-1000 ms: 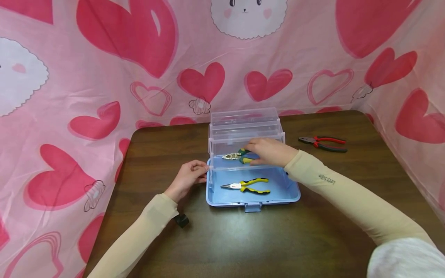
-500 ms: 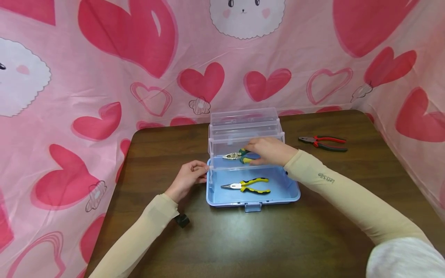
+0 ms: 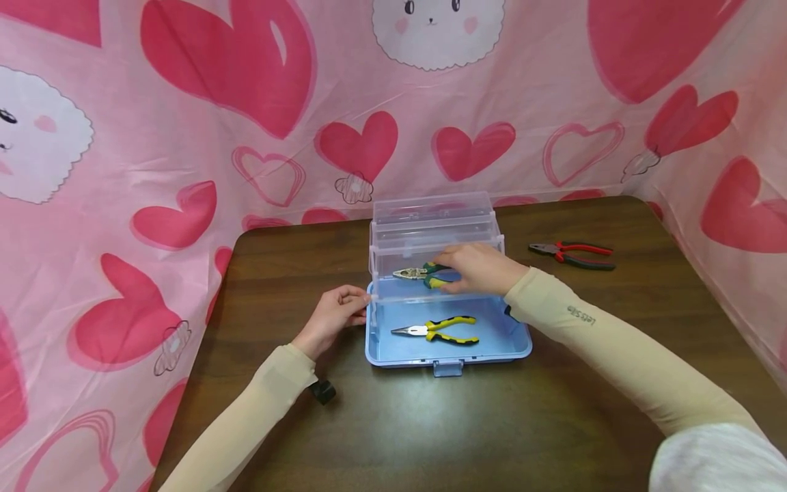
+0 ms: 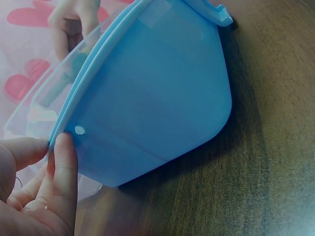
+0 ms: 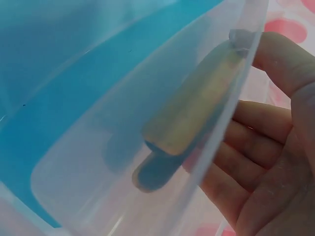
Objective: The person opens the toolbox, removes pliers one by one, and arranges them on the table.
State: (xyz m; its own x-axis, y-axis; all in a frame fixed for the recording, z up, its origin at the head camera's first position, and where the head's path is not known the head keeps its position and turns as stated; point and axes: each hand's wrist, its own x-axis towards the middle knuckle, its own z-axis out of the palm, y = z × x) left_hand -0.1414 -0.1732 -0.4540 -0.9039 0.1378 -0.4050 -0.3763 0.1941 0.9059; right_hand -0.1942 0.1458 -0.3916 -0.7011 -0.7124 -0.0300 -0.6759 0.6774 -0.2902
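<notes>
An open toolbox has a light-blue base (image 3: 451,352) and clear trays (image 3: 393,256) raised above its back part. My left hand (image 3: 332,316) pinches the rim at the box's left end, thumb on one side and fingertip on the other in the left wrist view. Inside the front clear tray, my right hand (image 3: 482,268) grips the handles of green-and-yellow combination pliers (image 3: 413,274), whose metal head points left. Seen through the cloudy tray wall in the right wrist view, a handle (image 5: 189,108) lies by my thumb. Yellow-and-black long-nose pliers (image 3: 424,330) lie on the base's floor.
Red-and-black pliers (image 3: 572,254) lie on the dark wooden table (image 3: 295,266), to the right of the box. A blue latch (image 3: 447,369) hangs from the box's front edge. Pink heart-patterned cloth (image 3: 264,82) hangs behind and beside the table.
</notes>
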